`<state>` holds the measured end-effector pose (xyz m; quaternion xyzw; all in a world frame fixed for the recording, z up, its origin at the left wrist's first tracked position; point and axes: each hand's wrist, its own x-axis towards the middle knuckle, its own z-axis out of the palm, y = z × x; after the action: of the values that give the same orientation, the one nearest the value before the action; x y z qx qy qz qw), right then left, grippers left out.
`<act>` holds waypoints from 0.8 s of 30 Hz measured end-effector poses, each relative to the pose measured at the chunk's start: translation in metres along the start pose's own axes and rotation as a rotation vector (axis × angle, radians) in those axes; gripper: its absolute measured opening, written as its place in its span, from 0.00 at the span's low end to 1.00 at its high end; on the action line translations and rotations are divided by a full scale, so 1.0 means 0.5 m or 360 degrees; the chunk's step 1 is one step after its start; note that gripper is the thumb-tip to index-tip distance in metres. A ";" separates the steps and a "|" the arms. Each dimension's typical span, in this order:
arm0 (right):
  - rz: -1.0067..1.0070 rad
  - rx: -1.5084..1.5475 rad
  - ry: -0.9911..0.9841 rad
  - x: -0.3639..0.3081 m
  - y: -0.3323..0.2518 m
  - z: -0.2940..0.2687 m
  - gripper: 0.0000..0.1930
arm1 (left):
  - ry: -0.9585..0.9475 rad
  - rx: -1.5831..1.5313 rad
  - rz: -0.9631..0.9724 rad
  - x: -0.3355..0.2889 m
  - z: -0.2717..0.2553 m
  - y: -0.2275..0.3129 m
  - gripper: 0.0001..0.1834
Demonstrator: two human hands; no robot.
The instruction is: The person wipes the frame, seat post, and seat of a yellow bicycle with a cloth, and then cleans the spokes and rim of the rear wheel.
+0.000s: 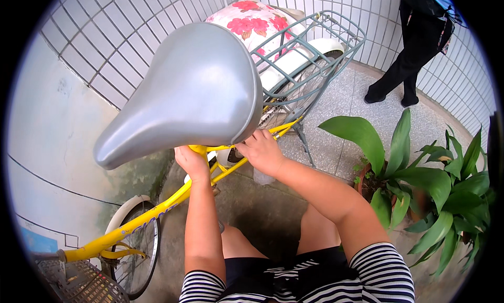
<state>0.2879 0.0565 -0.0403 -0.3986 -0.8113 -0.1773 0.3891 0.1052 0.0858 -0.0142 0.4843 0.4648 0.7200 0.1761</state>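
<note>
A yellow bicycle frame [157,211] runs from lower left up to the middle, topped by a large silver-grey saddle [194,88]. My left hand [191,163] is against the yellow tube just below the saddle; the saddle and tube hide its fingertips. On the other side, beneath the saddle's rear edge, my right hand [261,152] has its fingers bent in at the yellow tubing. What its fingertips hold, if anything, is hidden. Both hands are close together under the saddle.
Behind the saddle are a grey-green rear rack [302,54] and a flowered cover [252,22]. A basket [79,282] and front wheel [139,250] stand lower left. Potted leafy plants [425,190] are at right. A person in black trousers [415,51] stands by the tiled wall [121,19].
</note>
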 end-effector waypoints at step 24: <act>0.1444 0.1809 0.0931 -0.144 0.068 -0.060 0.29 | -0.0102 0.0180 0.0217 0.002 0.002 0.004 0.17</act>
<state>0.3568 0.0230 -0.0774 -0.3680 -0.3999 0.3437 0.7658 0.1057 0.0859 -0.0117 0.5469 0.4647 0.6870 0.1138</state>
